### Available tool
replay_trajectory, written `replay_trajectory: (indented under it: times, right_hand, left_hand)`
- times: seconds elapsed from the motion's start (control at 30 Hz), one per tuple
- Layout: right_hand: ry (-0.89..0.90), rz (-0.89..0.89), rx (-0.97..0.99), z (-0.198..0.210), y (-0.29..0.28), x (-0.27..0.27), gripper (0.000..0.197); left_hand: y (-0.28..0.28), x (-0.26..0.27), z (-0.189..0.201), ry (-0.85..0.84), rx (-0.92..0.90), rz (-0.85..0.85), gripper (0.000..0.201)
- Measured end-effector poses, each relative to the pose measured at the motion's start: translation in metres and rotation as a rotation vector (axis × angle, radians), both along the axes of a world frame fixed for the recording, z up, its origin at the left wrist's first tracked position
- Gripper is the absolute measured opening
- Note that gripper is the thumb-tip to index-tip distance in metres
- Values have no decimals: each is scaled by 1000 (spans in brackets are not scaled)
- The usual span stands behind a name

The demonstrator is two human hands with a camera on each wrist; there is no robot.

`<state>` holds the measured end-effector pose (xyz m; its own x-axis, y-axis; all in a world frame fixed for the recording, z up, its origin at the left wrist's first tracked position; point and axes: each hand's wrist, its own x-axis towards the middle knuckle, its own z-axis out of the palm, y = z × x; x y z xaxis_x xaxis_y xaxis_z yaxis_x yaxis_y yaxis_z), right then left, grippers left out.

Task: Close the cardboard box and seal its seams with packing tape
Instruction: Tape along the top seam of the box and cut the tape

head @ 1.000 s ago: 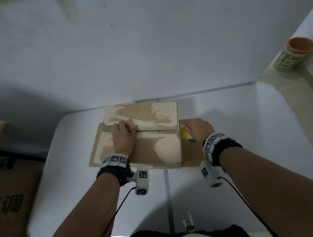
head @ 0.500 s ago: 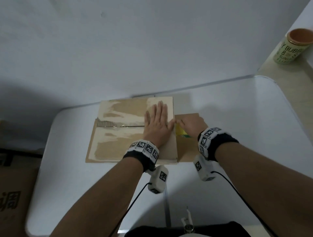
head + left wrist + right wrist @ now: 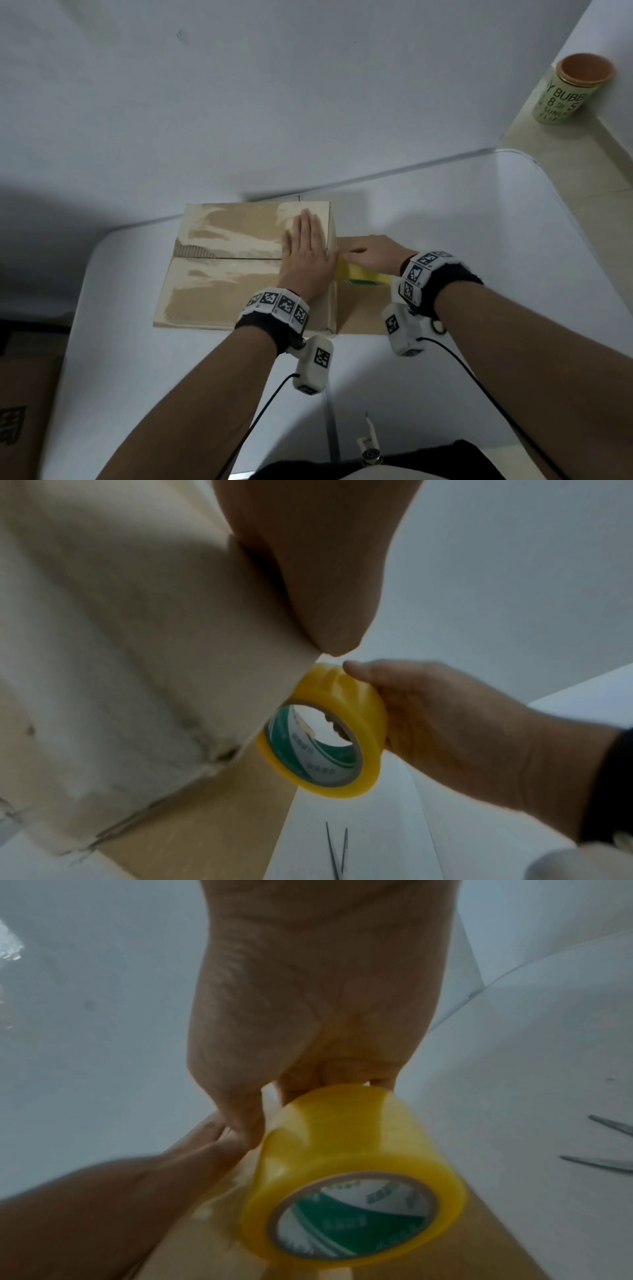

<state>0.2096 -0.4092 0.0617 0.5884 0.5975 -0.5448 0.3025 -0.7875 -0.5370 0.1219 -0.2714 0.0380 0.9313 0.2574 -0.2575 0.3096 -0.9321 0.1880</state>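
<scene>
A closed cardboard box (image 3: pixel 222 270) sits on the white table (image 3: pixel 479 257), its top flaps meeting in a centre seam with shiny tape patches. My left hand (image 3: pixel 306 253) lies flat with straight fingers on the right end of the box top (image 3: pixel 120 642). Just off the box's right edge, my right hand (image 3: pixel 371 255) grips a yellow roll of packing tape (image 3: pixel 363 275) with a green and white core label (image 3: pixel 352 1221). The roll (image 3: pixel 329 734) touches the box's right side. A brown flap (image 3: pixel 359 311) lies flat on the table under the roll.
Scissors (image 3: pixel 337 853) lie on the table near me, their blades (image 3: pixel 613 1148) to the right of the roll. A green can with an orange lid (image 3: pixel 568 89) stands on a ledge at the far right. A brown carton (image 3: pixel 20 411) sits left of the table.
My left hand has slid from the left part of the seam to the box's right end and flattened there. The right hand stays beside the right edge with the roll.
</scene>
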Motion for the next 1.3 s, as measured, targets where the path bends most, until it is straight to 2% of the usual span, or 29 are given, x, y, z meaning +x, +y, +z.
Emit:
replay_trajectory:
  times: [0.1,0.17,0.33,0.43,0.5,0.67,0.83,1.0,1.07,1.1,1.17,1.23,1.3]
  right_hand:
    - [142,-18,54,-1,-18,0,49]
    - [164,42,35,-6,-22,-1,50]
    - [-23,83,108,-17,-20,-3,46]
    - [-239,166,-85,-16,-20,-4,52]
    - [-303,196,-154,-17,-12,-4,52]
    - [-177,184,-159,-33,12,-10,49]
    - [-192,174,-173,-39,14,-12,44]
    - [-112,-61,-118,-52,13,-9,62]
    - [-154,-245,-69,-56,0,-8,65]
    - [-193,-359,-49,-59,-12,-6,62]
    - [-227,-596,-34,-70,-41,-8,44]
    - [-202,-769,-106,-83,-75,-23,30]
    - [-174,-897,-206,-95,-104,-44,29]
  left_hand:
    - [16,-9,-1,-33,4,6,71]
    - [22,-13,-2,-56,0,6,73]
    - [27,-13,-2,-6,4,-22,90]
    - [28,-14,-1,8,10,-32,94]
    - [27,-13,-1,6,16,-30,93]
    - [24,-14,1,-1,41,-17,89]
    - [23,-15,2,3,44,-19,89]
    - [23,-15,2,-5,45,-16,88]
    - [22,-15,1,-8,47,-14,88]
    - [22,-15,0,-10,45,-15,88]
    - [23,-14,-1,-21,39,-9,88]
    - [23,-13,-2,-28,30,-4,88]
    - [22,-14,-3,-36,27,-6,87]
